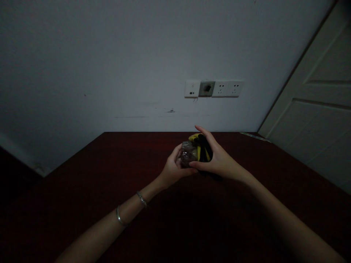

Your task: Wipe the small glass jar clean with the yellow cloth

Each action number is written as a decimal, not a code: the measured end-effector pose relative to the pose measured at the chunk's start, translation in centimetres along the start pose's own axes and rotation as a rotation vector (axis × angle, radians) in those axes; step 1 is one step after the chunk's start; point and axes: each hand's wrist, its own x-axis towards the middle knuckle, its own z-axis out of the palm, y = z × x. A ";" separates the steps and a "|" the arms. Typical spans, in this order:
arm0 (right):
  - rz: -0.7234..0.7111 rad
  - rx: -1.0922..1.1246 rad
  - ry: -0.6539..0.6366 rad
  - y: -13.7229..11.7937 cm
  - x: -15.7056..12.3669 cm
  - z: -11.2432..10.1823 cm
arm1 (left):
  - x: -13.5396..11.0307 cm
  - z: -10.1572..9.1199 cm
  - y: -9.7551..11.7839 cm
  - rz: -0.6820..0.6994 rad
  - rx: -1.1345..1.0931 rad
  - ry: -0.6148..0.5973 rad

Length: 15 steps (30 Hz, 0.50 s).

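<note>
Above the dark red table, both hands meet on one small bundle. My left hand is closed round a shiny, see-through plastic piece, perhaps a bag or a cup; the dim light hides which. Against its right side sits a black-and-yellow bundle, soft-looking and folded. My right hand grips this bundle from the right, its thumb reaching across to the plastic piece and its forefinger raised at the top. The other right fingers are hidden behind the bundle. Two silver bracelets circle my left wrist and forearm.
The dark red tabletop reaches back to a pale wall. A row of sockets and switches is set in the wall. A thin flat strip lies at the back right edge, near a white panelled door.
</note>
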 end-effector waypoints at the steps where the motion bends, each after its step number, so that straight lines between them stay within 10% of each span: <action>1: -0.002 -0.009 -0.004 0.1 0.0 -0.1 | 0.0 0.0 0.0 -0.002 0.004 -0.005; 15: -0.054 -0.180 -0.164 -2.1 -0.7 -4.0 | -0.4 -0.4 -0.1 -0.080 0.039 0.095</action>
